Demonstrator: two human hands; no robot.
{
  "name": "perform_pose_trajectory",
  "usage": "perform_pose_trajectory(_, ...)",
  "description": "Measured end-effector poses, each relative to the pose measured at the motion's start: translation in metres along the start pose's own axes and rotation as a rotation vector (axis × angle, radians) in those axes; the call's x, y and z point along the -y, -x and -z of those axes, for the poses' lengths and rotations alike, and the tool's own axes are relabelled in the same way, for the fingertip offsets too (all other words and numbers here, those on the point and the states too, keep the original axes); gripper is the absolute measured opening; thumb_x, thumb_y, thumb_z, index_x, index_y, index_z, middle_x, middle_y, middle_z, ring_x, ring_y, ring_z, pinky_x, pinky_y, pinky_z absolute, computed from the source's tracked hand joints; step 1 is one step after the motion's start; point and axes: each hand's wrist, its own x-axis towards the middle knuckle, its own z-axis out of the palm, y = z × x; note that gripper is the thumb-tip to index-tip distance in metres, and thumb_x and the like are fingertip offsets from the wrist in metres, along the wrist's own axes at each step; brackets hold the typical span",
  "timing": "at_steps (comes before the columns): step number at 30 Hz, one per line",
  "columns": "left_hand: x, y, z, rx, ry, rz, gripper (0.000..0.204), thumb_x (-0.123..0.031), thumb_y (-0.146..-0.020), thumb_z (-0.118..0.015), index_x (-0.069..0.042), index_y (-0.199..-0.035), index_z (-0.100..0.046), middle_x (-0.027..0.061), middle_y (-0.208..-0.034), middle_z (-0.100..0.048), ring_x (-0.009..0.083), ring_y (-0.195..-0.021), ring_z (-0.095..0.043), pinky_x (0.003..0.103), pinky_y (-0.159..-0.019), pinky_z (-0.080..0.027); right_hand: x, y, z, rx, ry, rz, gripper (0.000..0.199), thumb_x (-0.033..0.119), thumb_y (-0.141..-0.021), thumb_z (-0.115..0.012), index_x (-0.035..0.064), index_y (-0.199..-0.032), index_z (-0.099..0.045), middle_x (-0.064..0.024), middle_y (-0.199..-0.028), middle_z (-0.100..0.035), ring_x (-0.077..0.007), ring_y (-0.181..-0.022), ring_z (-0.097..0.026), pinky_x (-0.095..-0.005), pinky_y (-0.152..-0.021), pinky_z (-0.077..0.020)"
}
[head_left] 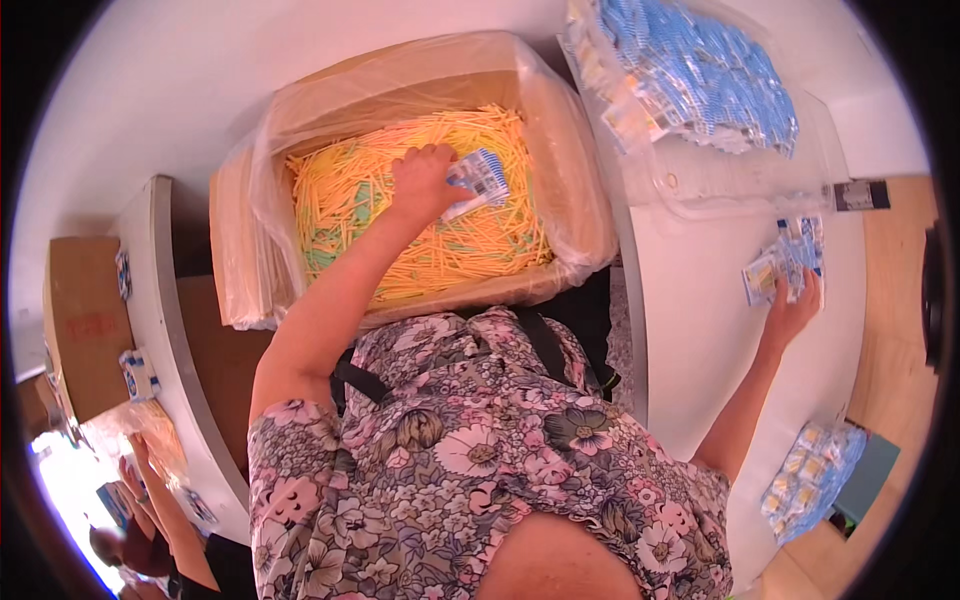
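Over a cardboard box lined with clear plastic, my left hand holds a small flat blue-and-white packet at its thumb side. The fingers are curled, their tips partly hidden. Below lies a loose heap of thin sticks, mostly orange and yellow with some green. At the right, my right hand grips the near edge of a blue-and-white packet on the white table. Another such packet lies against it, overlapping.
A clear plastic tray bears a large pile of blue packets. A bag of filled packets lies at the table's near right edge. Far left, another person's hands work beside a closed cardboard box.
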Motion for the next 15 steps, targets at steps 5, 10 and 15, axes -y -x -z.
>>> perform_pose_trajectory(5, 0.022, -0.011, 0.000, 0.028, 0.266, 0.121, 0.044, -0.030, -0.058, -0.082, -0.011, -0.091, -0.061, 0.0043, -0.087, -0.066, 0.0234, -0.085, -0.062, 0.042, -0.076, -0.040, 0.061, -0.011, 0.039, -0.091, -0.092, -0.052, 0.033, 0.008, -0.084, -0.065, 0.0007, -0.115, -0.058, -0.0118, -0.122, -0.055, -0.0251, -0.117, -0.048, -0.0383, -0.092, -0.0441)
perform_pose_trajectory(10, 0.017, -0.008, 0.007, -0.077, 0.260, 0.104, 0.033, -0.025, -0.061, -0.080, -0.011, -0.083, -0.060, 0.0044, -0.079, -0.066, 0.0230, -0.080, -0.063, 0.040, -0.074, -0.040, 0.153, -0.030, 0.063, -0.203, -0.231, 0.195, 0.025, 0.001, -0.085, -0.062, -0.0022, -0.110, -0.059, -0.0159, -0.120, -0.055, -0.0283, -0.110, -0.054, -0.0372, -0.091, -0.0470)
perform_pose_trajectory(15, 0.030, -0.006, 0.020, -0.043, 0.663, 0.051, 0.019, -0.016, -0.075, -0.073, -0.004, -0.088, -0.066, 0.0049, -0.076, -0.067, 0.0142, -0.067, -0.063, 0.031, -0.060, -0.048, 0.292, -0.025, 0.069, 0.072, -0.832, 0.633, 0.016, -0.007, -0.076, -0.063, -0.0051, -0.091, -0.061, -0.0178, -0.091, -0.064, -0.0301, -0.081, -0.062, -0.0343, -0.072, -0.0500)
